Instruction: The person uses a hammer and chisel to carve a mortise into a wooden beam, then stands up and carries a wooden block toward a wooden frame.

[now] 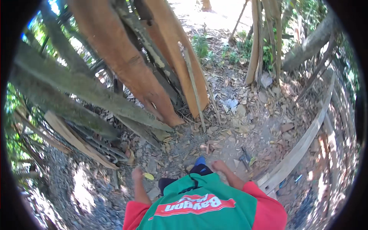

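Note:
My left hand (137,173) hangs low beside my body, near a small yellow leaf (148,176) on the ground. No object shows in it, and its fingers are too blurred to make out. On the other side, my right hand (219,165) hangs in front of my body, close to the blue-tipped shoe (200,160). Nothing is visible in that hand either; its fingers face away and look small. To its right a thin dark object (245,156), too small to name, lies on the soil. Neither hand touches the planks.
Reddish-brown wooden slabs (126,57) lean upright ahead on the left, beside weathered grey planks (88,94). A long pale board (303,151) curves along the right. Thin poles (264,42) stand farther off. Dry leaves and crumpled white litter (230,104) cover the dirt.

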Demonstrator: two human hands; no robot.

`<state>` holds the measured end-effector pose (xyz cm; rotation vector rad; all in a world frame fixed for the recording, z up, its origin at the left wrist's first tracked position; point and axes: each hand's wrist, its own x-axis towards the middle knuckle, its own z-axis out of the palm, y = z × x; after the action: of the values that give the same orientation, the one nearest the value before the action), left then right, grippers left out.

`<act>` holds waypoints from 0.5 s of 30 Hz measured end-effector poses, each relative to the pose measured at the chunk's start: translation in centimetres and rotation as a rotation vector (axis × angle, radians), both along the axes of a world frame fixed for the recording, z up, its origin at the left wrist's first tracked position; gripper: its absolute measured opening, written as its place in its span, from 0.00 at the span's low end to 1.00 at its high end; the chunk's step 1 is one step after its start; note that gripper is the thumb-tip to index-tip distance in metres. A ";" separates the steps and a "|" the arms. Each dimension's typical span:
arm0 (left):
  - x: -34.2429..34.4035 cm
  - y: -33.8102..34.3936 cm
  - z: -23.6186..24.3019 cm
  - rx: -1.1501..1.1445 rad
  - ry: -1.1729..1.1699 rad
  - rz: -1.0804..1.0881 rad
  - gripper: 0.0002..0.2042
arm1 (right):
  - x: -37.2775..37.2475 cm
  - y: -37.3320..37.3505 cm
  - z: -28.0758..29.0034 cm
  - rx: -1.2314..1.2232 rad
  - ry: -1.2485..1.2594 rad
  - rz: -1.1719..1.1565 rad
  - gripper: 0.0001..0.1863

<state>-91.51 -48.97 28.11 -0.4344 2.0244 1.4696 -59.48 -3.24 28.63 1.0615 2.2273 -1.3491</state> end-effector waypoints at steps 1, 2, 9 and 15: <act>0.0 5.7 0.0 -0.171 0.006 -0.244 0.11 | 0.5 2.0 0.3 -0.155 0.005 -0.270 0.18; -0.3 9.3 0.2 -0.349 0.013 -0.476 0.14 | 0.9 3.6 1.1 -0.320 0.016 -0.614 0.15; -6.4 35.3 -0.8 -0.224 0.170 -0.933 0.22 | 13.6 11.6 -0.4 -0.165 0.249 -1.204 0.15; -20.7 51.1 3.9 -0.438 0.541 -1.136 0.24 | 18.2 1.0 -0.6 -0.204 0.015 -1.682 0.10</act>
<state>-112.21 2.13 32.05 0.9322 2.3126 0.4368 -41.26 -2.26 28.01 2.9640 0.7271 -1.8609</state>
